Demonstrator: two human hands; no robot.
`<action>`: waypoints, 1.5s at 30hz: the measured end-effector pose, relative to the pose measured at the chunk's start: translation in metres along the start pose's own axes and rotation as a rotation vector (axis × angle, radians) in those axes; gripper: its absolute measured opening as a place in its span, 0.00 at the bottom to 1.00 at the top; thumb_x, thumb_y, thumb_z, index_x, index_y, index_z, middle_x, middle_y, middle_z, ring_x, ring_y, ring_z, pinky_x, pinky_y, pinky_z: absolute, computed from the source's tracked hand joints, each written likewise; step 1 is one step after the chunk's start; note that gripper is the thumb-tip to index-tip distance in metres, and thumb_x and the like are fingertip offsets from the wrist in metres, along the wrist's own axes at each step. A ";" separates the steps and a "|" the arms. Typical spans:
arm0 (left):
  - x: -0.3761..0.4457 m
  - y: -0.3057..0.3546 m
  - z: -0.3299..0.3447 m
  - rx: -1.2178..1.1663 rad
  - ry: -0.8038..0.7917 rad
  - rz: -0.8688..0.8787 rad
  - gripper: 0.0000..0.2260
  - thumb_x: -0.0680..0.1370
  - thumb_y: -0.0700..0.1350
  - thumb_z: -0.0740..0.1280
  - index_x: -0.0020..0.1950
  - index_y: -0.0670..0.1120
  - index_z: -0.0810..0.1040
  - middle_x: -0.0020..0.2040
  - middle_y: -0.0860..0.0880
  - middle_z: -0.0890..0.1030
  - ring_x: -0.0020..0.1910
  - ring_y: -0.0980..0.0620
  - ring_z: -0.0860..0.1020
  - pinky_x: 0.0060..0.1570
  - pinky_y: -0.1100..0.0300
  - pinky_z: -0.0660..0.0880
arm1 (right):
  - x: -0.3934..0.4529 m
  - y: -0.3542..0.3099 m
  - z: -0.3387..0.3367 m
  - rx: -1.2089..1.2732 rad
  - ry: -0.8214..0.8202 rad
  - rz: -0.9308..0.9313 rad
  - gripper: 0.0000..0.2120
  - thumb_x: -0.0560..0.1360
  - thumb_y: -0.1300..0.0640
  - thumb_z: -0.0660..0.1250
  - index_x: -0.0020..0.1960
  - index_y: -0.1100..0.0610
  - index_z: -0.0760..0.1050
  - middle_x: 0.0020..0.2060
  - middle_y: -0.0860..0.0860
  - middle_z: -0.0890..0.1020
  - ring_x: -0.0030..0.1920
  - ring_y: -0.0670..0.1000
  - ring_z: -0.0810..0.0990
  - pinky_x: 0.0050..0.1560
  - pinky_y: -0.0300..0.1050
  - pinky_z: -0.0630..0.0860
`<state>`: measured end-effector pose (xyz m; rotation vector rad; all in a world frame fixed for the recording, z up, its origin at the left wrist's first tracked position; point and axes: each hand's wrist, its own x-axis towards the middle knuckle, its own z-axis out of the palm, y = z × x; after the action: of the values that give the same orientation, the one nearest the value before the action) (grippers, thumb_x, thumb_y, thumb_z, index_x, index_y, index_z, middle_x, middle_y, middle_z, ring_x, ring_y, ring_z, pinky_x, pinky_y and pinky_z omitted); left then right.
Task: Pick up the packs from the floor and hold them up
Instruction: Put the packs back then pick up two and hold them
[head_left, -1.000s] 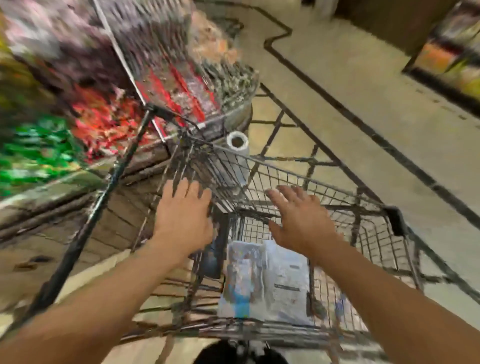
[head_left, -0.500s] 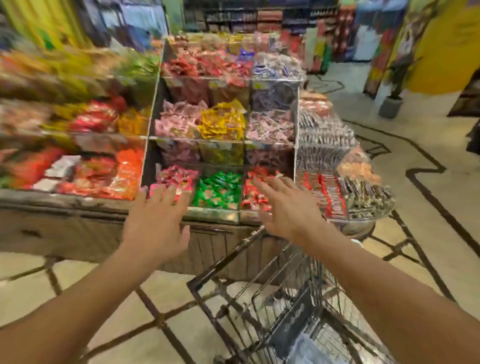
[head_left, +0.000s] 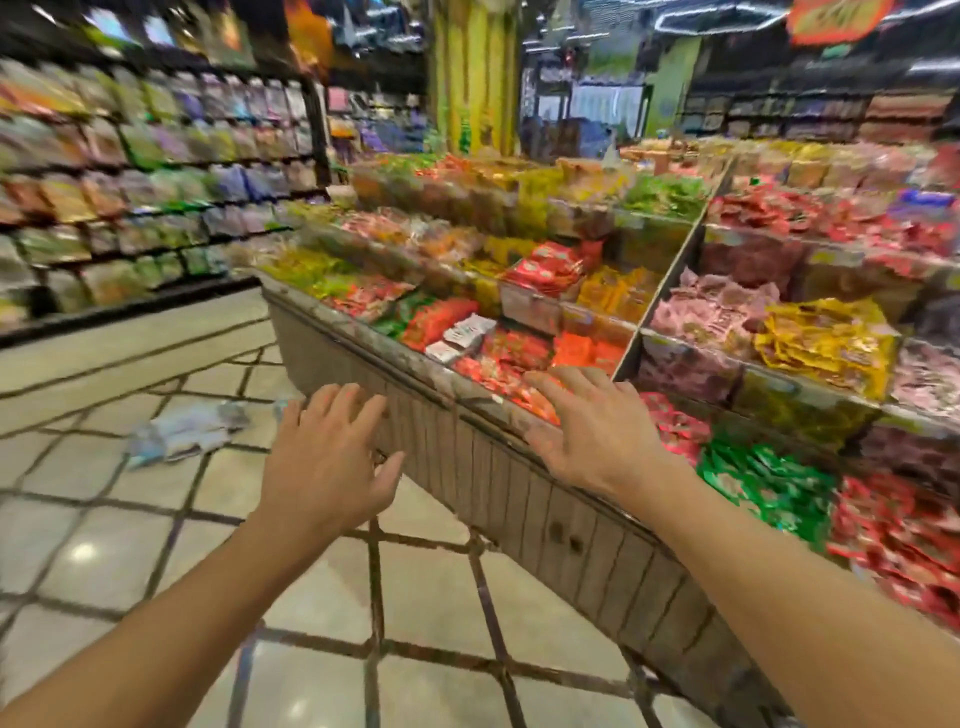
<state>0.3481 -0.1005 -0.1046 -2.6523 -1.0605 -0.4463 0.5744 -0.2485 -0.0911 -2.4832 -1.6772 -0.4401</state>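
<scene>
Both hands, left (head_left: 324, 462) and right (head_left: 597, 431), hover spread and empty; packs (head_left: 182, 428) lie on floor (head_left: 130, 545) beside candy-filled bins (head_left: 519, 358).

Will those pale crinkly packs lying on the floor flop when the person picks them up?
Probably. The pale blue-and-white plastic packs lie flat and wrinkled on the tiled floor, so they look soft and likely to droop from a one-edge grip. They seem thin, so probably light. The shiny film may be a bit slippery. The view is blurred, and the left hand hasn't reached them.
</scene>
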 end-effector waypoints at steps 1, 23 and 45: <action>0.002 -0.024 0.004 0.001 -0.009 -0.037 0.29 0.72 0.63 0.65 0.67 0.47 0.80 0.65 0.41 0.81 0.66 0.38 0.77 0.63 0.40 0.73 | 0.018 -0.019 0.004 0.011 -0.004 -0.019 0.33 0.76 0.37 0.64 0.77 0.49 0.68 0.71 0.53 0.76 0.70 0.60 0.73 0.61 0.61 0.76; 0.125 -0.341 0.134 0.088 -0.019 -0.415 0.30 0.77 0.65 0.57 0.64 0.45 0.82 0.61 0.41 0.83 0.63 0.38 0.79 0.64 0.40 0.72 | 0.376 -0.275 0.132 0.269 0.020 -0.411 0.34 0.77 0.33 0.56 0.76 0.50 0.70 0.69 0.53 0.77 0.69 0.59 0.75 0.60 0.59 0.78; 0.370 -0.625 0.283 0.094 -0.040 -0.578 0.31 0.78 0.65 0.55 0.69 0.46 0.79 0.65 0.43 0.81 0.67 0.40 0.77 0.67 0.41 0.71 | 0.766 -0.452 0.273 0.246 -0.022 -0.507 0.31 0.79 0.35 0.61 0.77 0.48 0.65 0.72 0.50 0.74 0.71 0.58 0.72 0.61 0.57 0.76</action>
<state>0.2179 0.6669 -0.1565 -2.2464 -1.8133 -0.4336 0.4710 0.6744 -0.1515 -1.8869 -2.2145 -0.2276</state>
